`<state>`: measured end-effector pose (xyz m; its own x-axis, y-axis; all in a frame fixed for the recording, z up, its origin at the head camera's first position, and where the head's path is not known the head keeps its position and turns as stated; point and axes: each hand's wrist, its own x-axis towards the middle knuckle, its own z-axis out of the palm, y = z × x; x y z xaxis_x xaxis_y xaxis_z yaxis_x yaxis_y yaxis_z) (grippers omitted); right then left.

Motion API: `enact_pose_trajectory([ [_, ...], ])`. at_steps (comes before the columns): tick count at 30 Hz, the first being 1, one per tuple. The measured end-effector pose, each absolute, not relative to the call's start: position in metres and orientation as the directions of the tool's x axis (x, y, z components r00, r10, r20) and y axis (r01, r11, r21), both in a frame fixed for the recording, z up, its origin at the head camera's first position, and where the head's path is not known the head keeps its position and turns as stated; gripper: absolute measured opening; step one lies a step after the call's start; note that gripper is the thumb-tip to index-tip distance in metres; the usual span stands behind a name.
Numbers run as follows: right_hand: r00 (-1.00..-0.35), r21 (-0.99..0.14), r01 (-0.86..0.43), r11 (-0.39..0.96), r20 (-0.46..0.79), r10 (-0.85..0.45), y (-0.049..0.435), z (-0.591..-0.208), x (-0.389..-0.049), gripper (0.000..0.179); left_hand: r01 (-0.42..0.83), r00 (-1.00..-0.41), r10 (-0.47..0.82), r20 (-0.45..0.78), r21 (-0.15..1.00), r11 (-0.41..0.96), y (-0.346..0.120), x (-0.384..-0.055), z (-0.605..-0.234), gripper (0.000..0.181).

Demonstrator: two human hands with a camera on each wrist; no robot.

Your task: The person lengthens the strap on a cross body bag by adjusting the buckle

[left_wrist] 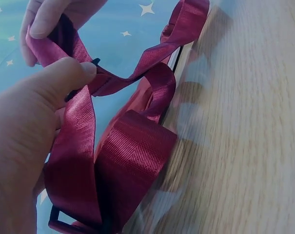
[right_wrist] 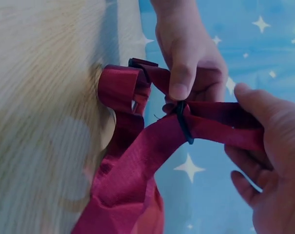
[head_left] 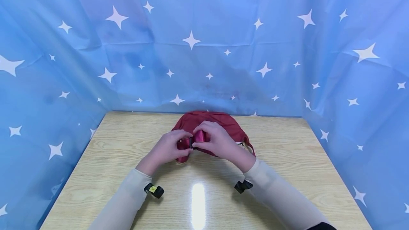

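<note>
A dark red fabric bag (head_left: 223,120) with a zipper (head_left: 241,144) lies at the back of the table. My left hand (head_left: 164,148) pinches its red webbing strap (left_wrist: 71,161) right beside a black slider buckle (right_wrist: 184,122). On the other side of that slider, my right hand (head_left: 218,143) holds a folded loop of the same strap, with the thumb on one layer in the right wrist view. The strap passes through the slider and hangs in loose curls below the left hand. Another black buckle (left_wrist: 64,222) sits lower on the strap in the left wrist view.
The light wooden table (head_left: 127,134) ends at a blue curtain (head_left: 223,70) with white stars, which hangs behind and along both sides. Black wrist straps (head_left: 243,186) are worn on both forearms. A bright light reflection (head_left: 198,205) shows on the table's near part.
</note>
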<state>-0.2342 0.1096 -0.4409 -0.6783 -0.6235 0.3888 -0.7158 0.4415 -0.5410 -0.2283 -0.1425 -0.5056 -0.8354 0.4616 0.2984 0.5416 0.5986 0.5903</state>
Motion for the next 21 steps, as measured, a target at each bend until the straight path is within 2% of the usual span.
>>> enact_pose_trajectory([
  [7, -0.721, -0.716, -0.637, 0.284, 0.423, -0.549, 0.1077, -0.4452, -0.2333, 0.035, 0.542, -0.836, 0.458, 0.302, 0.58, 0.607, -0.1473, -0.2286, -0.5065, 0.05],
  [12, -0.744, -0.773, -0.594, 0.226, 0.42, -0.52, 0.1076, -0.4455, -0.2319, 0.039, 0.541, -0.837, 0.459, 0.3, 0.579, 0.61, -0.1505, -0.229, -0.5088, 0.049],
  [16, -0.736, -0.733, -0.613, 0.295, 0.394, -0.551, 0.1085, -0.4443, -0.2328, 0.052, 0.55, -0.832, 0.459, 0.313, 0.58, 0.601, -0.151, -0.2294, -0.5088, 0.045],
  [21, -0.688, -0.577, -0.696, 0.427, 0.364, -0.628, 0.1056, -0.4418, -0.2372, 0.064, 0.554, -0.829, 0.465, 0.311, 0.566, 0.61, -0.1498, -0.23, -0.5079, 0.043],
])
